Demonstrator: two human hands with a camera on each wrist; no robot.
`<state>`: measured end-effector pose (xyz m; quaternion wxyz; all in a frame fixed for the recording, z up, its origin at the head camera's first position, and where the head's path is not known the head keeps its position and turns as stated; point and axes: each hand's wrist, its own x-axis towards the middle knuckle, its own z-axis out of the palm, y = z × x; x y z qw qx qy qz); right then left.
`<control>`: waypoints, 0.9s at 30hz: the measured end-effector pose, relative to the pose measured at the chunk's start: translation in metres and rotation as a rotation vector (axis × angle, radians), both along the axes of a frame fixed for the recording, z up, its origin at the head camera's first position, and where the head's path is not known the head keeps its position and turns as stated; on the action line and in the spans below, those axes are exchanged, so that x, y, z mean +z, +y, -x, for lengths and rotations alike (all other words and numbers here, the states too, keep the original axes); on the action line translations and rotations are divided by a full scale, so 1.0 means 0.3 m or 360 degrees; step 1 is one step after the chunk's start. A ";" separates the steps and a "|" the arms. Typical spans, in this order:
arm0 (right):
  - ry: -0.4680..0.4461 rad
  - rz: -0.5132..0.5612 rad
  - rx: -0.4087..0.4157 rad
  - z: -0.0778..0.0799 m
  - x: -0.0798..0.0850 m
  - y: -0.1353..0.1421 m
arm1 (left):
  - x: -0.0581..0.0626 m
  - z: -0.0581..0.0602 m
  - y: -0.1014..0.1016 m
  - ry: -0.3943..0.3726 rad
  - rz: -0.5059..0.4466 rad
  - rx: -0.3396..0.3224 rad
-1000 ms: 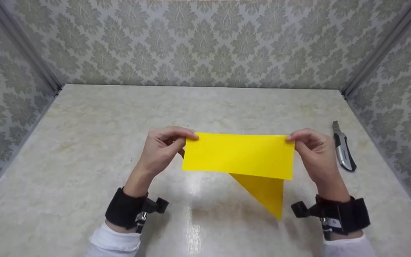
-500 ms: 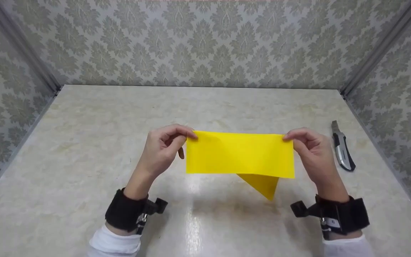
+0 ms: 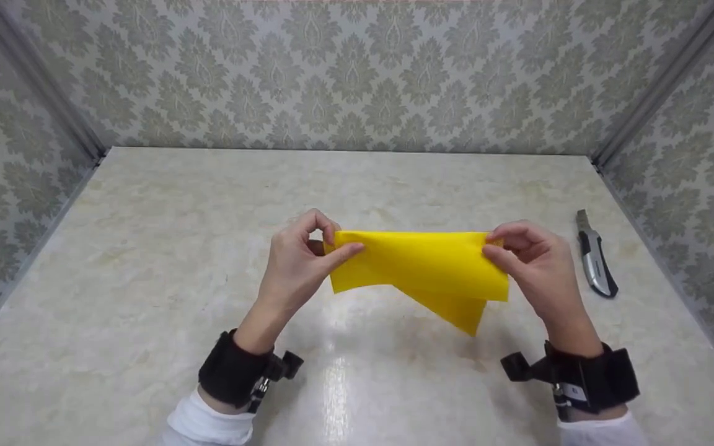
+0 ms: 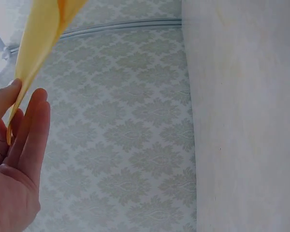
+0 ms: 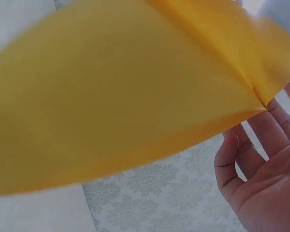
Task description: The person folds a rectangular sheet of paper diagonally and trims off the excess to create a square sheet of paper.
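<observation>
Between both hands hangs a sheet of yellow paper point(image 3: 425, 263), folded over at its top edge, with a slanted flap showing below on the right. My left hand point(image 3: 298, 263) pinches its upper left corner, the thumb lying on the front face. At the upper right corner my right hand point(image 3: 537, 260) pinches the sheet between thumb and fingers. In the left wrist view the yellow paper point(image 4: 38, 46) runs edge-on between thumb and fingers. The right wrist view shows the paper point(image 5: 116, 92) spread wide, a crease meeting its edge near the fingers.
A utility knife point(image 3: 597, 257) with a grey and black handle lies on the marbled table point(image 3: 115, 248), right of the right hand. Patterned wall panels point(image 3: 357, 74) enclose the table at the back and sides.
My left hand has shifted slightly right and its thumb has moved onto the paper's front. The right thumb now presses the front too. The sheet has bent, and its lower flap hangs shorter.
</observation>
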<state>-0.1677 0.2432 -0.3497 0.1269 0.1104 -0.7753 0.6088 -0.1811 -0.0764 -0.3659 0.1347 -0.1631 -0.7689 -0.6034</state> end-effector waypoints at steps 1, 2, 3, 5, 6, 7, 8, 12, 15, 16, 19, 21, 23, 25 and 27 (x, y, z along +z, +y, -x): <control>-0.0015 -0.0031 -0.0030 -0.001 0.002 -0.003 | 0.000 0.000 0.000 -0.0039 -0.0019 -0.0031; -0.0025 -0.0064 -0.0055 -0.001 0.004 -0.006 | 0.002 -0.001 0.000 -0.0079 -0.0037 -0.0058; -0.0029 -0.0084 -0.0072 0.000 0.006 -0.008 | 0.004 -0.001 0.000 -0.0113 -0.0054 -0.0084; -0.0036 -0.0087 -0.0090 0.000 0.009 -0.011 | 0.006 0.000 -0.002 -0.0158 -0.0061 -0.0130; -0.0039 -0.0076 -0.0095 0.000 0.011 -0.013 | 0.007 0.000 -0.003 -0.0167 -0.0046 -0.0147; -0.0042 -0.0051 -0.0094 -0.001 0.012 -0.014 | 0.008 0.002 -0.005 -0.0166 -0.0018 -0.0159; -0.0043 -0.0025 -0.0092 -0.001 0.013 -0.014 | 0.007 0.003 -0.006 -0.0161 0.0029 -0.0171; -0.0059 0.0031 -0.0090 -0.006 0.018 -0.016 | 0.004 0.005 -0.011 -0.0122 0.0314 -0.0279; -0.0079 0.0055 -0.0080 -0.011 0.023 -0.019 | -0.004 0.003 -0.009 -0.0109 0.0471 -0.0456; -0.0089 0.0061 -0.0067 -0.014 0.024 -0.021 | -0.007 0.002 -0.007 -0.0108 0.0500 -0.0519; -0.0140 0.0052 -0.0009 -0.020 0.027 -0.027 | -0.017 0.003 0.004 -0.0146 0.0548 -0.0652; -0.0193 0.0035 0.0046 -0.022 0.028 -0.030 | -0.020 0.002 0.008 -0.0166 0.0576 -0.0698; -0.0237 -0.0006 0.0096 -0.021 0.028 -0.031 | -0.023 0.002 0.011 -0.0178 0.0603 -0.0724; -0.0264 -0.0043 0.0112 -0.020 0.028 -0.033 | -0.026 0.002 0.012 -0.0174 0.0636 -0.0733; -0.0256 -0.0088 0.0095 -0.021 0.029 -0.037 | -0.027 0.002 0.014 -0.0151 0.0678 -0.0728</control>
